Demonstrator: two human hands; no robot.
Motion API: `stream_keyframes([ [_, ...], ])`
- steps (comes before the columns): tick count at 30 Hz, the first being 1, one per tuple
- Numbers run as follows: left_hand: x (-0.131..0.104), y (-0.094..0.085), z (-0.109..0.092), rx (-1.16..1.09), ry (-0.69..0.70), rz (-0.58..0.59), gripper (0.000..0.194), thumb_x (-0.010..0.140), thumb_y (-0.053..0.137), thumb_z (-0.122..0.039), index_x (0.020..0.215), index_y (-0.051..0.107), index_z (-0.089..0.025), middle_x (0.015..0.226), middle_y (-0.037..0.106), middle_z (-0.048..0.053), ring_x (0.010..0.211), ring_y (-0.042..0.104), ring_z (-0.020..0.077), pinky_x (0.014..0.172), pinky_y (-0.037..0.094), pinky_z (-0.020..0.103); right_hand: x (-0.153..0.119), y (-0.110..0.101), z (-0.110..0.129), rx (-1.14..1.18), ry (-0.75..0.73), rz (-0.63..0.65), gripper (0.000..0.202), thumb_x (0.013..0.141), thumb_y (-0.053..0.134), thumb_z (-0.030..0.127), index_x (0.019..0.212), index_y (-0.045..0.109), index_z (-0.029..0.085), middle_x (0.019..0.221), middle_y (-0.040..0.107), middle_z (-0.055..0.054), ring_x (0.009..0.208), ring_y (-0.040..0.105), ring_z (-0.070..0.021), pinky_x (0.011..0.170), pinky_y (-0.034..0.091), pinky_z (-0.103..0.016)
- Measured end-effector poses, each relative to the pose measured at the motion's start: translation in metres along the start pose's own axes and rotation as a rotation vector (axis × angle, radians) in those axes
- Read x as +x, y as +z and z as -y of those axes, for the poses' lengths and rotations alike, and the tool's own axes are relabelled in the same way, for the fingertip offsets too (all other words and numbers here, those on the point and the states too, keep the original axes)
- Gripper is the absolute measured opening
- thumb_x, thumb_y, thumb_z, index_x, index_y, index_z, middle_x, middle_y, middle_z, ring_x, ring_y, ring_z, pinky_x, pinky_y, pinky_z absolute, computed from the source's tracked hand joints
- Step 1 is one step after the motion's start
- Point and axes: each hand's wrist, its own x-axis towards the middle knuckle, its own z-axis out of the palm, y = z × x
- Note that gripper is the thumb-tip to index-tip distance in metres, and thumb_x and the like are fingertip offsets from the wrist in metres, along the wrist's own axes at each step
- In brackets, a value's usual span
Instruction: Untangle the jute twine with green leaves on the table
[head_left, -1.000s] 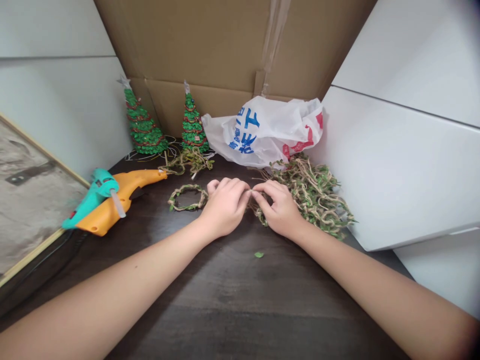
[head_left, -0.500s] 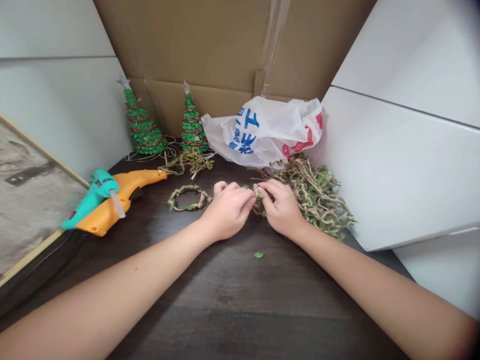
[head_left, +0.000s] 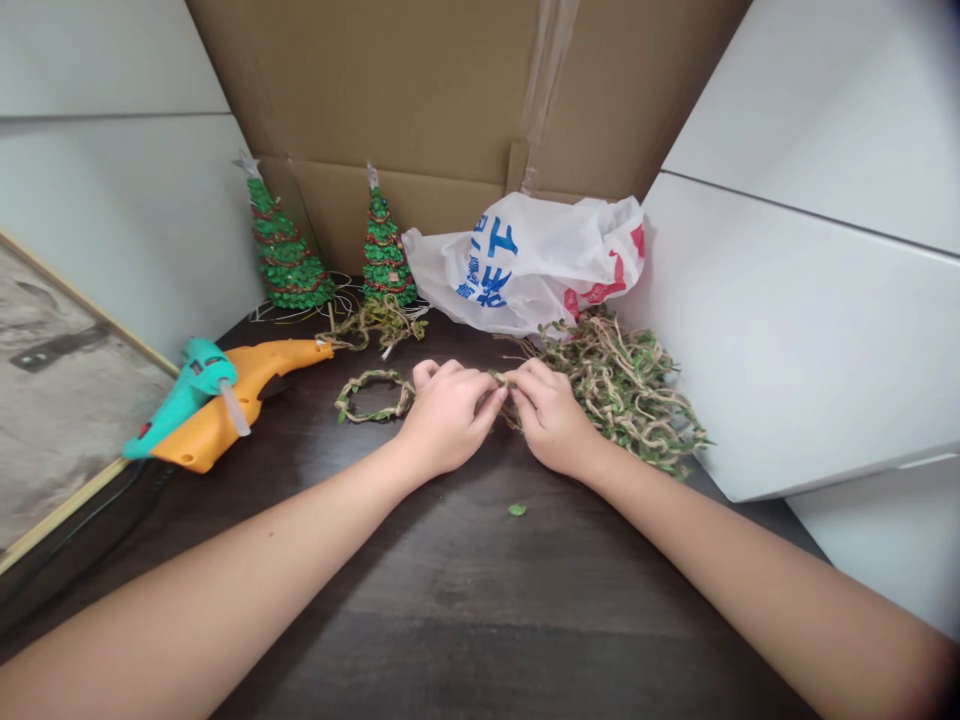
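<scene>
My left hand (head_left: 452, 415) and my right hand (head_left: 551, 415) meet over the middle of the dark table, fingertips nearly touching. Both pinch a leafy twine vine (head_left: 507, 380), mostly hidden by the fingers. Just left of my left hand, a small ring of twisted twine and green leaves (head_left: 375, 397) lies flat. A tangled heap of the same leafy twine (head_left: 630, 390) spreads behind and to the right of my right hand. One loose green leaf (head_left: 517, 510) lies nearer the front.
An orange and teal glue gun (head_left: 217, 400) rests at the left. Two small green decorated trees (head_left: 289, 255) (head_left: 385, 255) stand behind, with a short vine tangle (head_left: 375, 322) before them. A white plastic bag (head_left: 532, 262) leans on the cardboard wall (head_left: 420, 100).
Both hands have shifted slightly left, and their fingertips are closer together on the vine. Less of the vine shows between them.
</scene>
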Motion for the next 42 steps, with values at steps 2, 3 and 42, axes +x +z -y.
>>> stream_keyframes([
  [2, 0.0, 0.0009, 0.0004, -0.002, -0.008, -0.016, 0.031, 0.101, 0.047, -0.036, 0.081, 0.064, -0.02, 0.082, 0.073, -0.001, 0.086, 0.057, 0.0197, 0.082, 0.023, 0.041, -0.0002, 0.0005, -0.0004, -0.005, 0.009, -0.01, 0.027, 0.097, 0.04, 0.016, 0.11, 0.064, 0.018, 0.101, 0.06, -0.008, 0.096, 0.057, -0.0209, 0.089, 0.04, -0.04],
  [3, 0.0, 0.0012, 0.0006, -0.001, -0.013, -0.027, 0.03, 0.101, 0.048, -0.036, 0.082, 0.065, -0.021, 0.081, 0.072, -0.001, 0.086, 0.057, 0.0197, 0.082, 0.023, 0.041, -0.0003, 0.0007, -0.0005, -0.007, 0.013, -0.01, 0.028, 0.097, 0.04, 0.015, 0.111, 0.064, 0.018, 0.101, 0.06, -0.008, 0.096, 0.057, -0.021, 0.089, 0.04, -0.04],
  [42, -0.0022, -0.0024, -0.0048, -0.001, 0.021, -0.064, 0.023, 0.099, 0.045, -0.021, 0.116, 0.059, -0.023, 0.117, 0.07, 0.005, 0.109, 0.058, 0.0224, 0.09, 0.027, 0.042, -0.0012, -0.0013, 0.0035, 0.003, -0.058, -0.082, 0.019, 0.099, 0.043, 0.023, 0.102, 0.062, 0.02, 0.095, 0.063, -0.006, 0.092, 0.06, -0.0199, 0.087, 0.042, -0.039],
])
